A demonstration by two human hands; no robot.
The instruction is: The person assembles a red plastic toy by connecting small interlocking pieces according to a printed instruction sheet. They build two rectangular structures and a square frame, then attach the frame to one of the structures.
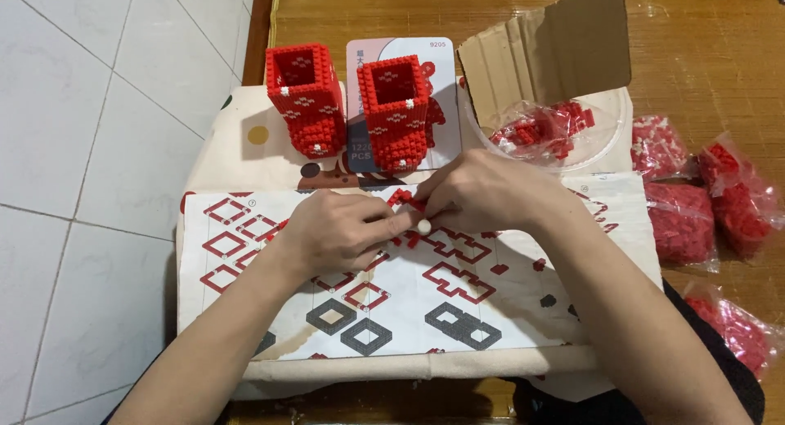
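both hands, left hand [331,233] and right hand [482,192], grip pinched on small red bricks [402,199], instruction sheet [392,310] beneath

Both hands meet mid-frame over the instruction sheet [409,302]. The left hand [331,233] and right hand [478,192] are pinching small red bricks [402,199] together, fingertips touching. Above them, two hollow red brick towers [307,98] stand side by side, the right one on a booklet [437,65]. Upper right there's a clear bowl [609,118] of red pieces under a cardboard flap [548,53], with bags of red bricks [683,220] on the right edge.
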